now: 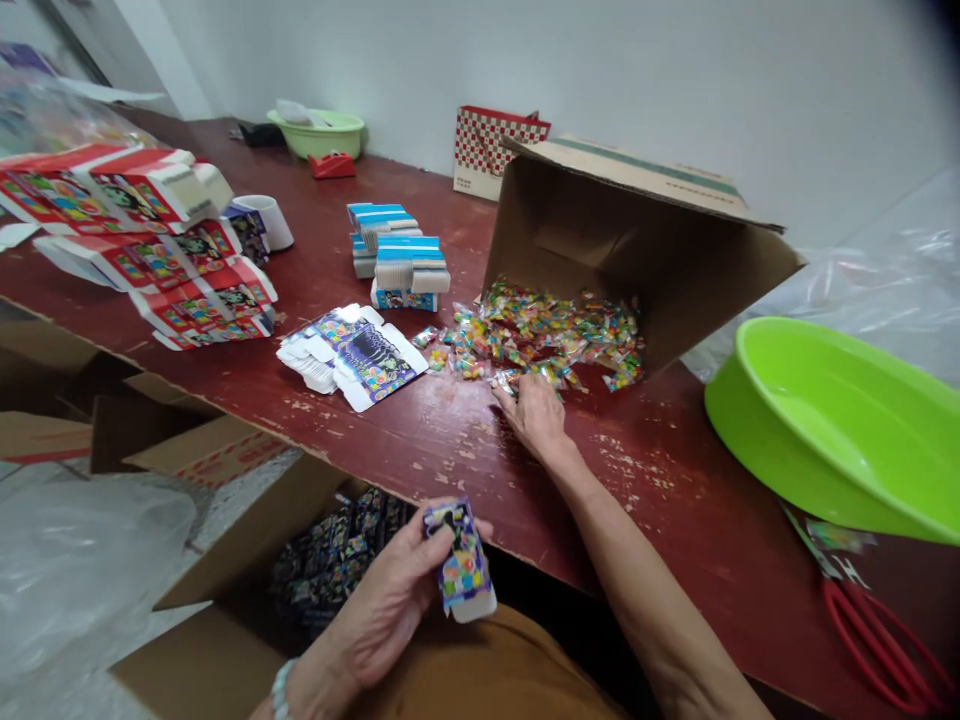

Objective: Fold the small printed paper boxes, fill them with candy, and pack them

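My left hand (390,600) is closed round a small printed purple carton (461,560), held over my lap below the table's front edge. My right hand (534,410) reaches across the dark red table (675,500) to the near edge of a heap of small bright wrapped candies (547,335); its fingers curl down into the sweets, and what they hold is hidden. The heap spills from a cardboard box (637,250) lying on its side with its mouth toward me. A pile of flat purple carton blanks (352,360) lies left of the heap.
Stacks of red printed cartons (165,240) and blue cartons (397,255) stand at the left and middle. A lime green basin (840,430) sits at right, with red scissors (885,640) near the front edge. An open cardboard box (247,580) of filled cartons stands below the table.
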Tool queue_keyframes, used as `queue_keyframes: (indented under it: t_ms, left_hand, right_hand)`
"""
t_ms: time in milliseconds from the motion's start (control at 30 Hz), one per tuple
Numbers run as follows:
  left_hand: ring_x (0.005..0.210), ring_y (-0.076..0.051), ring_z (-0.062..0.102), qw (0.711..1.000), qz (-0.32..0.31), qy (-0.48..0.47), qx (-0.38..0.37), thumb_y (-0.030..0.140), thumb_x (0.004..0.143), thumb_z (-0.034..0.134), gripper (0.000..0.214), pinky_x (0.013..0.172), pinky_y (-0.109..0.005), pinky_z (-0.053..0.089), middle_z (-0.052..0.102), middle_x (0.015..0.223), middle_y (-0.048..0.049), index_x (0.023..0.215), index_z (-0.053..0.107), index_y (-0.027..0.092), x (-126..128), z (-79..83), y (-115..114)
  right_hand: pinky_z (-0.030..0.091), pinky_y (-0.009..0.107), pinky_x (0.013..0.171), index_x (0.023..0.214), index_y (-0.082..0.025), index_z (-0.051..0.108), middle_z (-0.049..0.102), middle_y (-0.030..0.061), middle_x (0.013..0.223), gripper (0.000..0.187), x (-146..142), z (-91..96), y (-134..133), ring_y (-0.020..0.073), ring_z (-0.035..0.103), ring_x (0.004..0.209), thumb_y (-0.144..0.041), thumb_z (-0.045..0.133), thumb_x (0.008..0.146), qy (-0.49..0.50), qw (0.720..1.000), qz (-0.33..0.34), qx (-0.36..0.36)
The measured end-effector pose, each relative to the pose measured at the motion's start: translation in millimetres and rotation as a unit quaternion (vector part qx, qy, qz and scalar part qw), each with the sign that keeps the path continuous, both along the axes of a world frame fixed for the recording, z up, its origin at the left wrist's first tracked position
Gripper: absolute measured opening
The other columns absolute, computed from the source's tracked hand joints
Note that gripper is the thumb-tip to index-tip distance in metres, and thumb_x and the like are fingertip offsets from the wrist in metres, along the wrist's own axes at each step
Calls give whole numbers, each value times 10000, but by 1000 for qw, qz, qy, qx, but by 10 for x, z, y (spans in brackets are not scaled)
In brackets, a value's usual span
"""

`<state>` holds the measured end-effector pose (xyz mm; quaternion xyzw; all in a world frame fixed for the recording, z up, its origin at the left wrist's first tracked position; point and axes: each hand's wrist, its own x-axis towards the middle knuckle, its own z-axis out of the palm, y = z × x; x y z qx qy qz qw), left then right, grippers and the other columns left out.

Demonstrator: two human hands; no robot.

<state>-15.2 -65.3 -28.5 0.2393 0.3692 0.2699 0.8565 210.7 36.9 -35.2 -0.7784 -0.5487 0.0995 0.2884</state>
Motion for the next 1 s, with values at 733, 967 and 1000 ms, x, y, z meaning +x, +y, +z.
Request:
queue_keyframes:
  t_ms: [733,967,1000]
  left_hand:
    - [627,-111,586,944,-138,166,251,255,870,550,240,607,-238,473,617,832,26,1096,475,229,-273,102,331]
    - [586,-99,558,944,-91,157,275,225,851,533,217,547,-229,474,596,823,41,1058,472,235,-170,101,327]
    - [586,-98,559,945,-91,154,274,226,849,541,211,545,-226,474,597,824,41,1050,477,233,-159,108,328]
  right_hand:
    - [461,312,840,1053,-212,597,635,40,988,187,-516,434,-813,161,584,921,-134,507,909,223,915,335,34]
    - [455,258,700,966,-190,581,669,21,870,193,-472,537,-803,133,603,749,-57,574,825,161,920,354,47]
    - [453,251,687,973,-189,585,675,21,869,197,-460,550,-804,130,604,740,-57,578,827,161,921,352,49]
